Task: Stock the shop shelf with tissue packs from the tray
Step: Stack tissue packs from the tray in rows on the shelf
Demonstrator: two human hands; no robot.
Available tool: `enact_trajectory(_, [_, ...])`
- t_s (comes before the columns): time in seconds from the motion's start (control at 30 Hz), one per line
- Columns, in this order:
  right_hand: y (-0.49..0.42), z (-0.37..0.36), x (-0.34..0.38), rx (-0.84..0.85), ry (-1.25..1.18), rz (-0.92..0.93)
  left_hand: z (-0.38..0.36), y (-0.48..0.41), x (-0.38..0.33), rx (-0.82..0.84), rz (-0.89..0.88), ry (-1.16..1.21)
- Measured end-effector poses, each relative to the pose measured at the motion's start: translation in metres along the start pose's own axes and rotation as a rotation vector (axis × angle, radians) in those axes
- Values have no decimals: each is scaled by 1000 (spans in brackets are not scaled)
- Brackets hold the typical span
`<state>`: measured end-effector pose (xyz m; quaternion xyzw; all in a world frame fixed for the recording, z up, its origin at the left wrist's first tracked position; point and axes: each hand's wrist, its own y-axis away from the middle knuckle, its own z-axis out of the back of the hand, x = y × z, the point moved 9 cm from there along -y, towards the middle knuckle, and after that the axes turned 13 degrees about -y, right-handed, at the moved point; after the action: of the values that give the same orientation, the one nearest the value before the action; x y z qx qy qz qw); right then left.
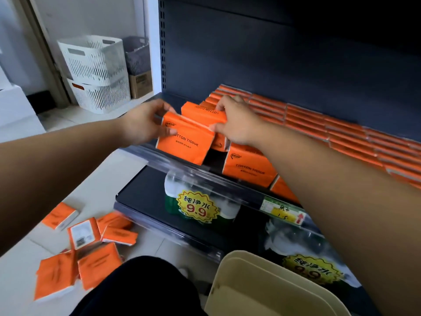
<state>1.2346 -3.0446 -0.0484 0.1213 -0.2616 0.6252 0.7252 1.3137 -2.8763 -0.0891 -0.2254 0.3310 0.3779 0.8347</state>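
Both my hands are at the left end of the dark shop shelf [173,169]. My left hand [145,122] grips the upper left corner of an orange tissue pack [185,144] that stands tilted at the shelf's front. My right hand [237,120] holds a second orange pack [205,114] just behind it, thumb at its near edge and fingers over the top. Rows of orange packs [319,124] fill the shelf to the right. Several loose packs [91,249] lie on the floor at lower left. The beige tray [262,290] sits at the bottom of the view.
A clear price rail [205,179] with a yellow 9.9 tag [197,207] runs along the shelf front. Below is a lower shelf with water bottles [296,245]. Two stacked white baskets [95,71], a grey basket [137,54] and a cardboard box [141,84] stand at the back left.
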Motion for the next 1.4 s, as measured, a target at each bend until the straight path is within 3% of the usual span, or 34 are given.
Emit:
enact_trajectory(0.2, [-2, 0, -13, -31, 355, 3, 3, -4, 13, -11, 25, 0])
enact_trajectory(0.4, [-7, 8, -18, -84, 462, -88, 2, -2, 7, -15, 9, 37])
enact_trajectory(0.63, [-5, 6, -27, 128, 233, -157, -24, -5, 0, -13, 31, 32])
enact_trajectory(0.93, [5, 3, 1, 119, 229, -30, -44, -10, -4, -104, 70, -18])
enact_trajectory(1.03, [13, -10, -2, 172, 287, -20, -63, -8, 10, -59, 182, 137])
enact_trajectory(1.4, [23, -22, -18, 207, 303, -35, -83, -8, 5, 54, 227, 118])
